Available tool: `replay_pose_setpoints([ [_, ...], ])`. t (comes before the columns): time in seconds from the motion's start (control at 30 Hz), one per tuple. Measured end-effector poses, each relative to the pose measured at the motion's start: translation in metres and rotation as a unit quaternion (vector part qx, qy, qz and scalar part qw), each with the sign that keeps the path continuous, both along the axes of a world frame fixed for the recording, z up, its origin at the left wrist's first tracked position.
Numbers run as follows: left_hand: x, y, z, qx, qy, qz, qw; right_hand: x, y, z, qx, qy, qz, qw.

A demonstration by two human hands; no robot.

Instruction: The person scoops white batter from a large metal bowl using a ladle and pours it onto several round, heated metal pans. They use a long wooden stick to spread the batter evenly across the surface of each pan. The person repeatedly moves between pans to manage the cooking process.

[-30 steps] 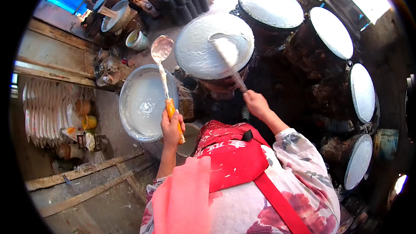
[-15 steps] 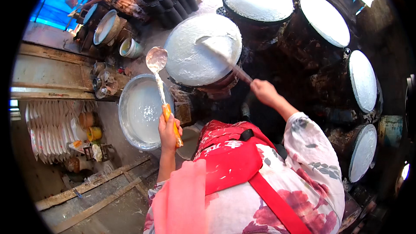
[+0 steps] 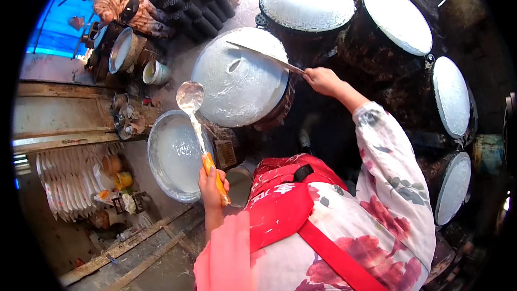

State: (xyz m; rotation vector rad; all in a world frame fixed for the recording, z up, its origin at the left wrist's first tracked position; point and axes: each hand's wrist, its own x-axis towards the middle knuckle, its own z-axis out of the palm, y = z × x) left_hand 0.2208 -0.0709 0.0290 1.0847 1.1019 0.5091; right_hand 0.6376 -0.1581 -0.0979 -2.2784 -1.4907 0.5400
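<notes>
My left hand [image 3: 213, 184] is closed around the orange handle of a metal ladle [image 3: 190, 97]. White batter coats its shank and bowl, held just above the gap between a basin and a round griddle. In my right hand [image 3: 322, 81] is the grip of a long flat spreader [image 3: 261, 54]. Its blade lies across the far part of the white batter [image 3: 237, 91] covering the griddle. A small curved mark shows in the batter's surface. The wide metal basin [image 3: 186, 198] of white liquid stands left of the griddle, beside my left hand.
More round griddles coated in white, such as one at the far side [image 3: 307, 2] and one at the right [image 3: 451, 97], curve around me. Black cylindrical briquettes [image 3: 202, 11] are stacked beyond. A co-worker [image 3: 126, 8] bends at the far left. A pale bucket [image 3: 156, 73] stands nearer.
My right hand has swept the spreader from the middle of the batter to its far part, and its blade now lies flatter across. The ladle stays in my left hand. The view has shifted slightly.
</notes>
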Motion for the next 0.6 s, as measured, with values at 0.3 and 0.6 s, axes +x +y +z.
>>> replay_pose_setpoints([
  [0.3, 0.018, 0.000, 0.006, -0.002, 0.005, 0.020, 1.000, -0.001, 0.103, 0.020, 0.008, -0.012, 0.119, 0.993],
  [0.6, 0.026, 0.009, -0.002, -0.034, -0.019, 0.022, 0.999, -0.029, 0.004, -0.004, 0.015, 0.006, -0.119, 0.993],
])
